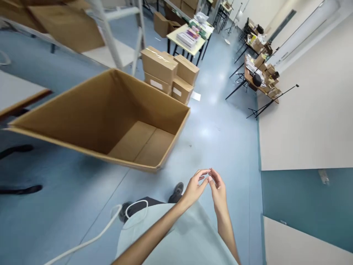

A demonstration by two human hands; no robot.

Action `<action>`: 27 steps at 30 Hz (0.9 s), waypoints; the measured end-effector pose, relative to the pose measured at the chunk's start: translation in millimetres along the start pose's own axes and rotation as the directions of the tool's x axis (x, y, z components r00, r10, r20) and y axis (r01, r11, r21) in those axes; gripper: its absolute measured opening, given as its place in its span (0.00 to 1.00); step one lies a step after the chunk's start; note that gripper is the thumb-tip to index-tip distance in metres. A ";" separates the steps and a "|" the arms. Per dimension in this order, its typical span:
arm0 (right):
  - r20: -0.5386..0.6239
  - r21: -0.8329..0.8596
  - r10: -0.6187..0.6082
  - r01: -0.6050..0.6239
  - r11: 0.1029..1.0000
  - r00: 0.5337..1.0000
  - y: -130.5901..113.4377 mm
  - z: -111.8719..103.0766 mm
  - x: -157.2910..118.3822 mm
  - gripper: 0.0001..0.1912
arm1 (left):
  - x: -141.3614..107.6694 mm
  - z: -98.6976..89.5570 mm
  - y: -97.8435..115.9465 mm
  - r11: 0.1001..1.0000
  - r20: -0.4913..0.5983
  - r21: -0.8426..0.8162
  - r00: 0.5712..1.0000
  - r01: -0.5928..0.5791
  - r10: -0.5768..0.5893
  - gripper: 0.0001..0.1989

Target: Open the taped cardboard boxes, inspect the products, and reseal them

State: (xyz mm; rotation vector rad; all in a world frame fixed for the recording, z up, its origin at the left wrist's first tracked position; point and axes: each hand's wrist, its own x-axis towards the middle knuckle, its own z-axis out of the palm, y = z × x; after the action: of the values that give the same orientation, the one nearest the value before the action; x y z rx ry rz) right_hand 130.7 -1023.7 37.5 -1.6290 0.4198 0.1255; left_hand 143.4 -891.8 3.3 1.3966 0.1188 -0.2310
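Observation:
My left hand [195,187] and my right hand [218,187] are held up in front of my light blue top [179,239], their fingertips meeting. The fingers of both are curved, with gaps between them, and no object shows in either hand. Ahead and to the left of them is a large cardboard box [154,166] with its top open; its inside walls and bottom show nothing in it. Neither hand touches the box.
Smaller closed cartons [160,66] are stacked behind the big box. A white ladder [110,36] stands at the back left. A white cable [91,241] runs over the floor near my shoes [176,193]. Cluttered tables [249,77] line the right wall.

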 end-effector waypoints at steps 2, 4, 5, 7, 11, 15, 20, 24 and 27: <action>-0.025 0.004 0.013 -0.013 1.000 1.000 -7.2 -38.2 29.2 0.40 | 29.4 36.0 0.7 1.000 0.064 0.002 0.998 -0.008 0.008 0.21; -0.053 0.010 0.025 -0.024 1.000 0.998 -12.7 -65.0 56.1 0.39 | 56.8 62.4 1.4 1.000 0.111 0.005 0.994 -0.013 0.013 0.20; -0.068 0.015 0.029 -0.028 0.999 0.997 -14.1 -74.0 69.2 0.39 | 70.7 72.2 1.1 1.000 0.125 0.009 0.992 -0.012 0.011 0.19; -0.091 0.027 0.037 -0.034 0.999 0.995 -14.2 -84.2 96.2 0.39 | 100.1 86.2 -1.6 1.000 0.142 0.020 0.990 -0.006 0.003 0.18; -0.124 0.038 0.045 -0.041 0.998 0.991 -8.1 -83.5 161.8 0.40 | 171.7 98.9 -12.0 1.000 0.150 0.017 0.989 0.015 -0.017 0.17; -0.156 0.007 0.032 -0.031 0.999 0.987 -19.1 -74.8 248.6 0.43 | 264.5 105.9 -9.0 0.999 0.154 -0.025 0.988 0.030 -0.025 0.17; -0.161 -0.067 0.019 -0.030 0.997 0.987 -83.3 -62.9 365.1 0.41 | 391.8 113.0 32.1 0.998 0.154 -0.068 0.988 -0.010 0.021 0.15; -0.101 -0.101 0.001 -0.011 0.995 0.995 -129.7 -37.6 448.3 0.40 | 473.3 100.7 62.5 0.996 0.077 -0.079 0.996 -0.038 0.044 0.14; -0.005 -0.126 0.006 -0.007 0.992 1.000 -142.8 -7.6 502.7 0.40 | 517.3 77.5 70.7 0.997 -0.045 -0.076 0.999 -0.027 0.024 0.14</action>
State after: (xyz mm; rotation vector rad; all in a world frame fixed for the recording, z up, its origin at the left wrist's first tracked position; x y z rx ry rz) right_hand 643.1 -1122.1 7.8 -1.7525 0.4279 0.1561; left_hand 658.1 -1004.0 -28.6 1.3266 0.1448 -0.1733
